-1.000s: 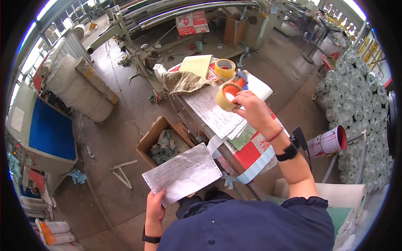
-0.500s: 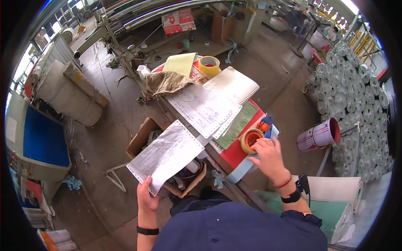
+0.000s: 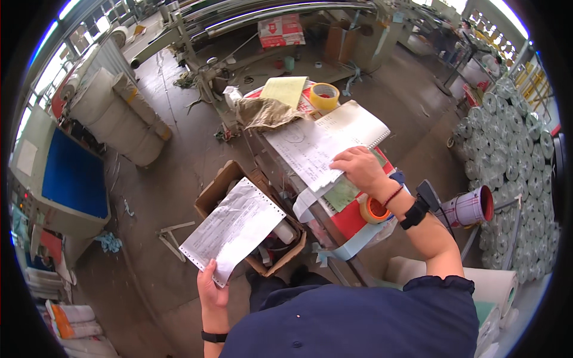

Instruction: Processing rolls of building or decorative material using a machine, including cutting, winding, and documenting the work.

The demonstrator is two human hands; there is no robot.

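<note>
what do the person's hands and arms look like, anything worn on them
The right hand is gloveless, with a dark red bracelet, a wide black band and a boxy black device at the wrist; its navy sleeve has a gathered hem. The left hand, also gloveless, has a black wristband.

Head view: taken from the left one of two fisheye cameras worn side by side on the person's head. The lens faces down and forward from above the shoulders. The dark blue shirt fills the lower middle, nearest the lens. The forearms enter from the lower edge; left hand and right hand lie at close range. The bench sits near centre, seen from above. The roller machine crosses the upper edge, farther off. Coverage is wide, reaching the blue-panelled unit at left and the stacked rolls at right. Straight edges bend toward the rim. Orientation: upright, unmirrored.
</note>
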